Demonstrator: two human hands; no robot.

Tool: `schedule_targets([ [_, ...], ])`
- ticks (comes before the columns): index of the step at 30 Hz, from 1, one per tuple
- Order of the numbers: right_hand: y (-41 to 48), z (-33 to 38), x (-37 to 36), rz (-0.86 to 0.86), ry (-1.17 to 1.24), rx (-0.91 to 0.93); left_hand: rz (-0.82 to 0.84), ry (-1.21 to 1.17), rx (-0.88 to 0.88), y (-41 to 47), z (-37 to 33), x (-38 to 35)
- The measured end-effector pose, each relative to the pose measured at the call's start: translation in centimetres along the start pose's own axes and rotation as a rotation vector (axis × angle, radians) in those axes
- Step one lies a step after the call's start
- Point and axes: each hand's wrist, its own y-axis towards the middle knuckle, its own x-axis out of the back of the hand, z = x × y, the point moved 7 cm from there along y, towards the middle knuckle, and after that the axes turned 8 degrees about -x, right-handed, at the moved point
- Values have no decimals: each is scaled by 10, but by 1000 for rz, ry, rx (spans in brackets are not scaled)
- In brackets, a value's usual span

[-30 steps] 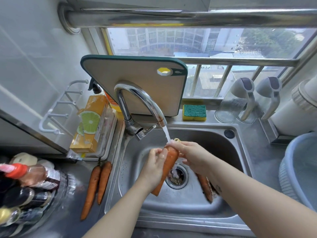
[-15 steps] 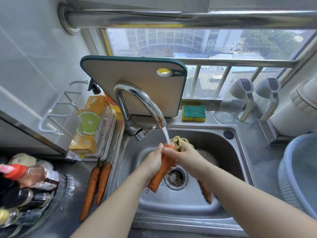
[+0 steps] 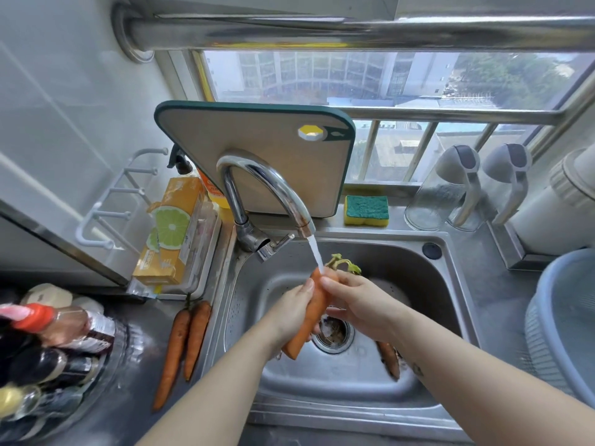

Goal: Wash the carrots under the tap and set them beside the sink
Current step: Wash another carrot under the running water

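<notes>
Steel worktop (image 3: 138, 397) below a window, with the sink (image 3: 354, 410) at centre. Both hands hold one carrot (image 3: 317, 304) tilted above the drain, leafy top uppermost, under the water stream (image 3: 315, 255) running from the tap (image 3: 273, 188). On the left hand (image 3: 293, 312) the fingers curl round the carrot's middle; on the right hand (image 3: 357, 304) the fingers and thumb grip its upper end, just below the green stalk. In the basin, right of the drain, lies another carrot (image 3: 389, 358), partly hidden by the right forearm. Just left of the sink, two carrots (image 3: 175, 352) lie side by side on the worktop. Behind the tap leans a cutting board (image 3: 251, 156), with a sponge (image 3: 366, 210) beside it.
</notes>
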Motion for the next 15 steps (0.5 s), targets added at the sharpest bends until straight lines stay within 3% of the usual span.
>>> schedule_targets([
  [5,-2,14,-1,-220,-147,135,-36,195,-85,0,-5,-3],
  [12,-7,11,-11,49,25,55,-2,-19,14,-5,4,4],
  [15,-7,12,-6,-108,-30,92,-5,49,-14,-2,5,0],
])
